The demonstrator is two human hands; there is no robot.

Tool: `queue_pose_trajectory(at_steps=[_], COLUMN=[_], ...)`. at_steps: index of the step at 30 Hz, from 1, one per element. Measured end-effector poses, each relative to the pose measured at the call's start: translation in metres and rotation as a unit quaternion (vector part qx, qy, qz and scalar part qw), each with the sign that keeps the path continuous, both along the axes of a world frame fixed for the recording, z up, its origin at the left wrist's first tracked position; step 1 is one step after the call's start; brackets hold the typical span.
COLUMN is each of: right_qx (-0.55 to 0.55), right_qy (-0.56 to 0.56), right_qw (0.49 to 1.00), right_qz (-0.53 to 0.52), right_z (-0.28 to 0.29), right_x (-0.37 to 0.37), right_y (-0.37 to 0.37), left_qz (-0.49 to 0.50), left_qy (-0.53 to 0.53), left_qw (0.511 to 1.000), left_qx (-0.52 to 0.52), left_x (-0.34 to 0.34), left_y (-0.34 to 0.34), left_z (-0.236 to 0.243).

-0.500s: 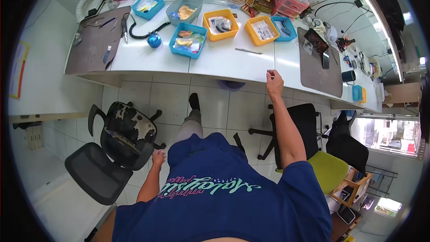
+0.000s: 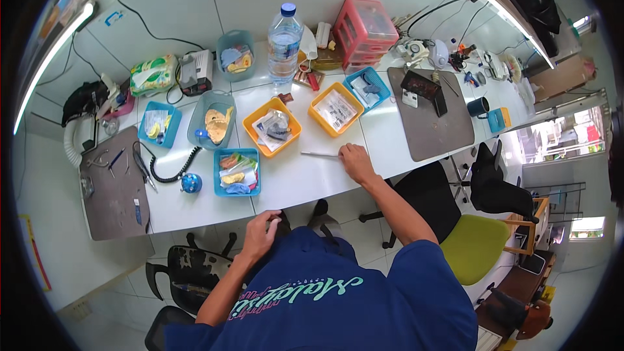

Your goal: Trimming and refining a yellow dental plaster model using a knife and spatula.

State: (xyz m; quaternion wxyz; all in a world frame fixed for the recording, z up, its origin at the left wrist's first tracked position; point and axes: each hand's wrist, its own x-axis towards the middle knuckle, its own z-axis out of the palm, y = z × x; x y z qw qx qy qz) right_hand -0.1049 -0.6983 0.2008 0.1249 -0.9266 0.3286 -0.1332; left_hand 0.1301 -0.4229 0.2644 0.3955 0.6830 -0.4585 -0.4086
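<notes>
My right hand (image 2: 357,164) rests at the front part of the white table, its fingers closed on the right end of a thin grey metal tool (image 2: 318,154) that lies along the tabletop. The exact kind of tool is too small to make out. Below the table's front edge, close to my body, hovers my left hand (image 2: 261,235); its fingers are loosely bent and apart, with nothing seen in them. Beyond the tool stand a yellow basket (image 2: 248,131) with bagged items and another yellow basket (image 2: 354,123) holding a printed paper packet. A blue basket (image 2: 218,182) with colourful packets sits nearer.
At the left are a brown mat (image 2: 107,201) with hand tools and a blue round object (image 2: 191,183) near a coiled cord. A water bottle (image 2: 285,49) and red drawer unit (image 2: 367,26) stand behind. Another mat (image 2: 442,136) bears a phone. Chairs flank me, one with a green seat (image 2: 478,247).
My right hand has come forward over the table and onto the metal tool. My left hand has risen toward the table edge. The view has tilted up and my body is nearer the table.
</notes>
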Motion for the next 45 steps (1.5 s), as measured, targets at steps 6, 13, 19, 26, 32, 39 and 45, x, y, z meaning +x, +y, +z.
queue_pose_trajectory(at_steps=[6,13,19,26,32,39,45], right_qx=[0.164,0.235,0.092,-0.114,-0.077,-0.171,-0.118], right_qy=[-0.064,-0.041,-0.112,0.027,0.084,0.027,-0.205], right_qw=[0.983,0.953,0.989,0.984,0.989,0.971,0.938], right_qz=[0.051,0.186,0.031,-0.137,-0.091,-0.162,-0.253], right_z=[0.041,0.11,0.141,0.117,0.085,0.121,0.174], right_x=[0.017,0.013,-0.014,-0.043,-0.027,-0.04,-0.088], right_y=[0.037,-0.031,-0.233,-0.444,-0.472,-0.452,-0.371], left_qz=[-0.104,-0.074,0.121,0.219,0.252,0.218,0.149], left_qy=[-0.304,-0.195,-0.065,0.277,0.296,0.301,0.279], left_qw=[0.92,0.977,0.989,0.929,0.914,0.92,0.938], left_qx=[-0.222,-0.046,-0.047,-0.106,-0.115,-0.123,-0.142], left_x=[-0.033,-0.068,-0.07,-0.081,-0.096,-0.104,-0.11], left_y=[-0.121,-0.162,-0.223,-0.259,-0.257,-0.25,-0.241], left_z=[0.04,0.037,0.076,0.16,0.175,0.18,0.172])
